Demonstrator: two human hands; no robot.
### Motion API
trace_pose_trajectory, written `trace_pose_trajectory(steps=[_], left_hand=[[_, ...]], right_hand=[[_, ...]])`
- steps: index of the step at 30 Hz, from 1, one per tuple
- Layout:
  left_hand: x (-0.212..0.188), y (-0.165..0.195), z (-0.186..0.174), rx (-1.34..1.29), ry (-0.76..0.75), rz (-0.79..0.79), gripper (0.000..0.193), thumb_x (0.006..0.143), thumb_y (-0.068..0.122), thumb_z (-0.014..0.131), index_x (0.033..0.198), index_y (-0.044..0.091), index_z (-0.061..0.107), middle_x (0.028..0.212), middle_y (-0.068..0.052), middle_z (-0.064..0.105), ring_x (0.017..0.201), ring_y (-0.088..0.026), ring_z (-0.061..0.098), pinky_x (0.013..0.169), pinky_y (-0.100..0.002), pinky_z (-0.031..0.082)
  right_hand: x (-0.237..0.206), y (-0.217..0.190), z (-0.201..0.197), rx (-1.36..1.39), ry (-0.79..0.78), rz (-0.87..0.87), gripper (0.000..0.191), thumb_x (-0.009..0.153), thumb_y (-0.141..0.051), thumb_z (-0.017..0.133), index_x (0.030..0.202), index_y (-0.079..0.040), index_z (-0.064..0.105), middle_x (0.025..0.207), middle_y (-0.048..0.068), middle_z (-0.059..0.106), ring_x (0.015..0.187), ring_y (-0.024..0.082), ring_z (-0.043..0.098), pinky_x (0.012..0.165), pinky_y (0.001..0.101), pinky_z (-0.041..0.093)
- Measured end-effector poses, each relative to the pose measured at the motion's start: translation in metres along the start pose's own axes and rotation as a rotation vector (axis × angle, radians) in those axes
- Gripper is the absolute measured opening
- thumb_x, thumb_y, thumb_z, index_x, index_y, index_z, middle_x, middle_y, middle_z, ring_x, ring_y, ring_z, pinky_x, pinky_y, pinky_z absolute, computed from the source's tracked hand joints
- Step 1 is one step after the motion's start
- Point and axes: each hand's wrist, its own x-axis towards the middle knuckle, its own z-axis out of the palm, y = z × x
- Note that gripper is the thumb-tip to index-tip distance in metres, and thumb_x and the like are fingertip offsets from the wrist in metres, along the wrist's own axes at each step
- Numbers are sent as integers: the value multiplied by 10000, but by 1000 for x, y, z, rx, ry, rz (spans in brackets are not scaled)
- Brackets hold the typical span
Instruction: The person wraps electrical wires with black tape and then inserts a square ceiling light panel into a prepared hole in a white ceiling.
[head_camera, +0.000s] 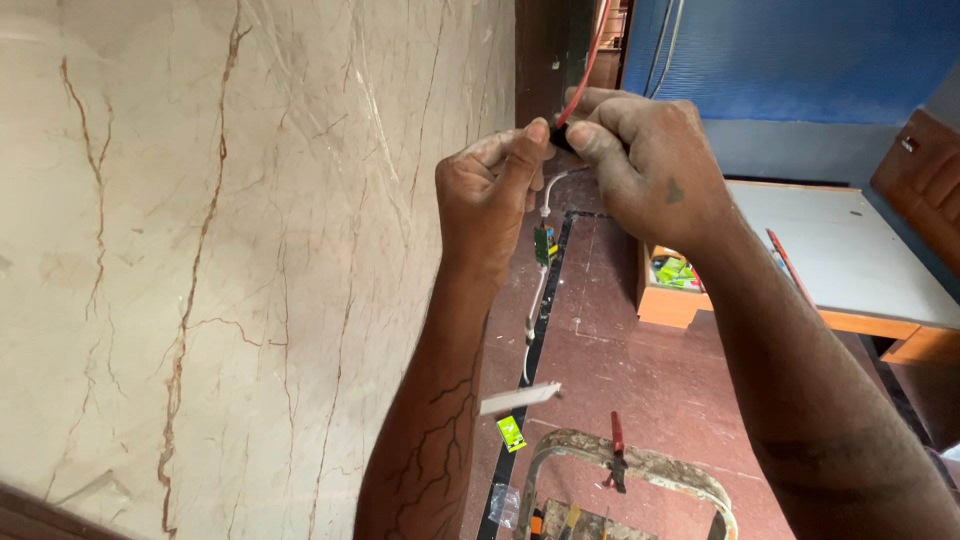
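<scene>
Both my hands are raised in front of a beige marble wall (200, 250). My left hand (490, 195) and my right hand (650, 160) pinch together on the end of a red wire (585, 70) that runs up and out of the top of the view; a small dark piece sits between the fingertips. A white cable (538, 290) hangs down from under my hands, with a small green circuit board (542, 243) on it. Exactly which fingers hold the white cable is hidden.
Below lies a reddish floor (620, 360) with a dark strip along the wall. A paint-spattered ladder top (640, 470) carries red-handled pliers (617, 450). A wooden bed frame with a grey board (850, 250) stands at right, with a blue wall (800, 60) behind.
</scene>
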Motion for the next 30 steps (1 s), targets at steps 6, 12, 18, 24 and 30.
trace_pose_trajectory(steps=[6,12,18,24,30], left_hand=[[-3,-1,-3,112,66,12,378,948,367,733,940,-9,776,663,35,598,585,-35,506,508,-202,384],[-3,-1,-4,50,51,143,339,979,317,743,1033,-16,759,865,-5,713,792,-64,631,708,-217,525],[-11,14,-2,354,-129,243,377,915,347,790,1066,1,776,877,-32,745,763,-66,670,656,-232,545],[1,16,12,83,142,-3,479,926,561,676,811,97,685,637,30,569,533,-84,448,476,-262,334],[21,16,-26,-205,-276,-291,467,918,559,712,813,115,614,749,0,646,740,-145,637,818,-327,532]], right_hand=[[-12,-7,-5,119,-16,-19,347,1019,-236,556,994,74,708,1321,183,726,786,272,722,679,384,541],[-13,-14,-7,622,-84,-256,194,978,-167,682,938,21,654,1496,230,546,1248,278,656,918,382,557],[7,-21,-6,460,36,-300,284,984,-186,752,1099,30,610,1093,234,655,1300,314,647,1187,439,503],[15,-19,5,1023,34,22,560,1040,-304,588,1435,11,347,1225,120,712,1190,208,727,996,356,629],[24,-4,-12,306,-140,-270,641,1099,-273,692,1629,-11,445,1094,129,697,967,170,713,886,318,614]])
